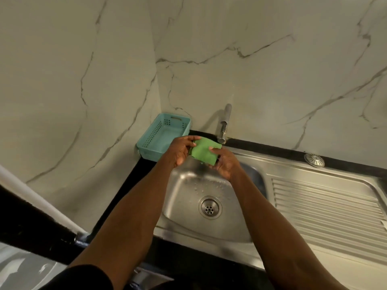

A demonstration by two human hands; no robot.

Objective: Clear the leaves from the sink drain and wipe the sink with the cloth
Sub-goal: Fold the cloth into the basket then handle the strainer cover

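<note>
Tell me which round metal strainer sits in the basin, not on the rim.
The drain strainer in the sink bowl, below both hands; the loose strainer lies on the back rim.

draining board: right end cut off | cloth: edges hidden by fingers

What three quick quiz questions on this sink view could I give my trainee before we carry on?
1. True or false: leaves cover the drain.
2. What holds the green cloth? A) left hand only B) right hand only C) both hands
3. Fill in: the teal basket sits to the ___ of the tap.

Key
1. False: the drain holes show bare, with only water drops on the sink nearby.
2. C: both hands grip the cloth above the basin.
3. Left, in the wall corner.
</note>
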